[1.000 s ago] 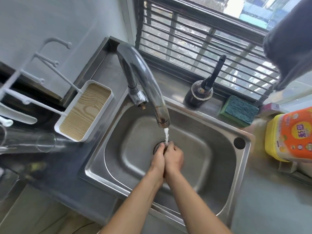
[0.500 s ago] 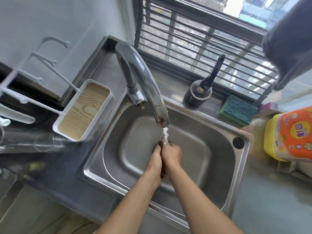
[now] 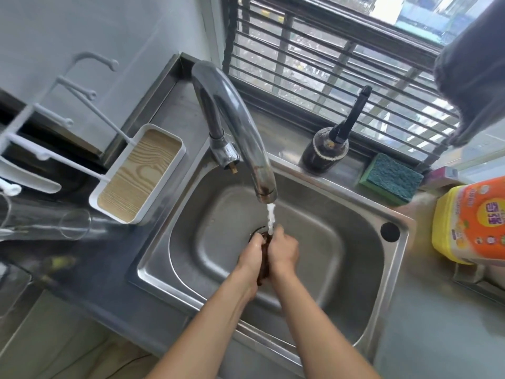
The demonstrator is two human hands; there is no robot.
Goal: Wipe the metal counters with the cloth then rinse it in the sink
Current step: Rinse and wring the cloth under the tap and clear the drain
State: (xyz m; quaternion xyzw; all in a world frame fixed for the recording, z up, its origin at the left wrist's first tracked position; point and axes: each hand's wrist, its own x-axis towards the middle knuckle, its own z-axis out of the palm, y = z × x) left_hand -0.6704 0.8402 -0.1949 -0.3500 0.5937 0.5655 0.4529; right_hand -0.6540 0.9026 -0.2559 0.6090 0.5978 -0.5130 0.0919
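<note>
A dark brown cloth (image 3: 264, 262) is squeezed between my two palms over the drain of the steel sink (image 3: 341, 242). My left hand (image 3: 251, 251) presses it from the left and my right hand (image 3: 284, 250) from the right, so only a narrow strip shows between them. Water runs from the curved chrome tap (image 3: 240, 127) onto the top of my hands. The metal counter (image 3: 426, 337) spreads around the sink.
A white tray with a wood-grain base (image 3: 139, 173) sits left of the sink beside a white rack (image 3: 41, 149) and a glass (image 3: 46, 225). On the far ledge are a dark brush holder (image 3: 325, 151), a green sponge (image 3: 390, 179) and a yellow-orange detergent bottle (image 3: 472, 222).
My hands have shifted slightly under the stream, rubbing together, and the dark cloth now shows between them where it was hidden a second ago. Water keeps running.
</note>
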